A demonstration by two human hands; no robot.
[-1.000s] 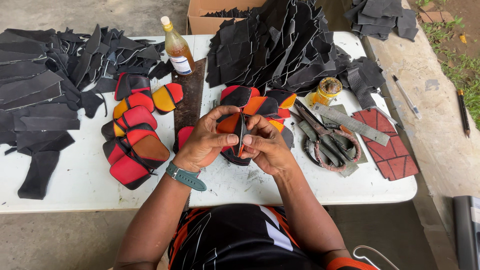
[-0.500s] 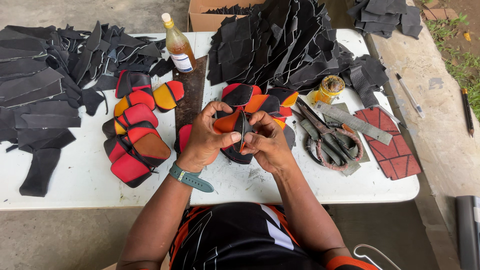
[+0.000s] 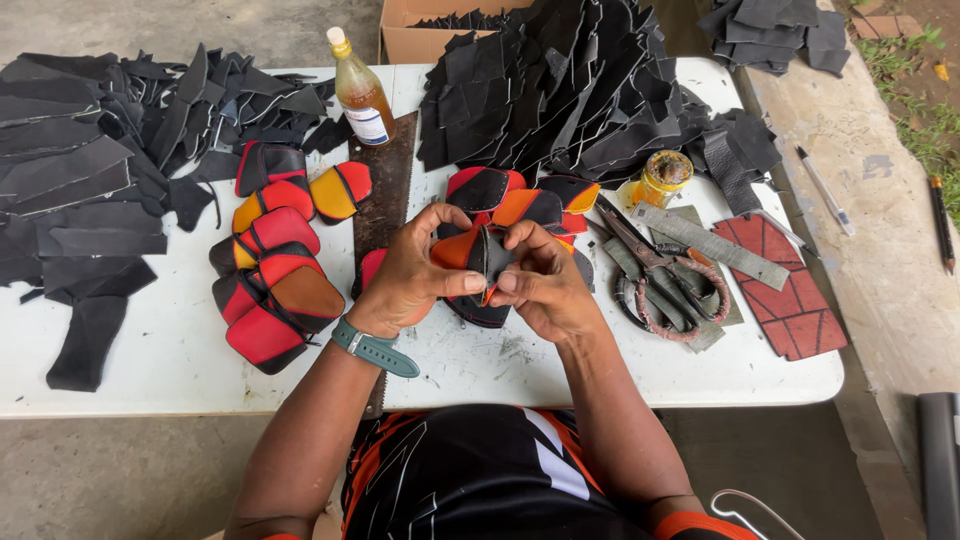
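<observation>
Fingers first: the left hand [image 3: 415,275] and the right hand [image 3: 540,282] meet over the middle of the table, thumbs and fingertips pinched on a small black-and-orange leather piece [image 3: 478,255]. Both hands are grasping it, held just above the tabletop, right in front of the person's chest. The piece stands on edge between the hands, its long axis running roughly away from the body, its folded top edge pointing up toward the camera.

Room to move is tight. Just to the left lies a cluster of finished red, yellow and black pieces [image 3: 272,262]; behind the hands more coloured pieces [image 3: 520,198] crowd in. A saw blade [image 3: 378,205] runs lengthwise beside the left hand, with a bottle of amber liquid [image 3: 362,95] at its far end. To the right sit scissors [image 3: 655,262], a small yellow-lidded jar [image 3: 664,176] and a red stitched panel [image 3: 785,285].

The near edge of the white table [image 3: 180,360] shows a bare strip. Heaps of black leather offcuts [image 3: 570,90] cover the far half. Bare concrete lies around.
</observation>
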